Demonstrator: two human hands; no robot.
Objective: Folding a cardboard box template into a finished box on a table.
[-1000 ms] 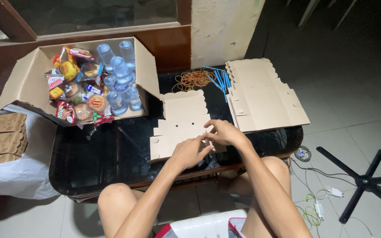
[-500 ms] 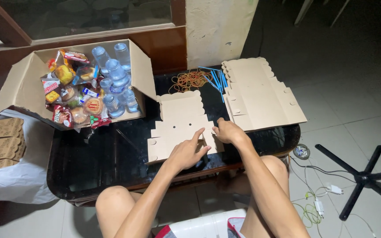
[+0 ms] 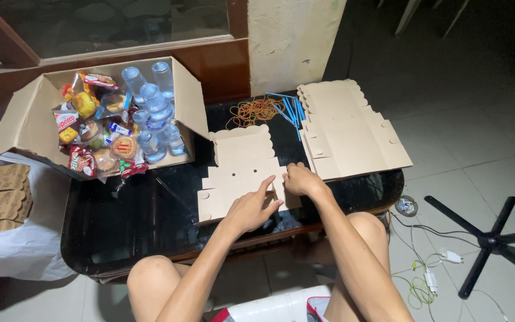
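A flat, unfolded tan cardboard box blank (image 3: pixel 241 161) lies on the black glass table (image 3: pixel 126 220) in front of me. My left hand (image 3: pixel 249 209) rests on its near edge with the index finger stretched forward onto the cardboard. My right hand (image 3: pixel 300 178) presses on the blank's right near flap, fingers curled over it. Both hands touch the same blank; neither lifts it.
A stack of flat box blanks (image 3: pixel 347 128) lies at the table's right. Rubber bands (image 3: pixel 256 110) and blue straws (image 3: pixel 293 108) sit behind. An open carton (image 3: pixel 31 119) holds snacks and water bottles (image 3: pixel 150 110). A chair base (image 3: pixel 487 241) and cables (image 3: pixel 433 271) are on the floor right.
My hands have shifted slightly along the blank's near edge; the left index finger now points forward on the cardboard. The view has moved a little.
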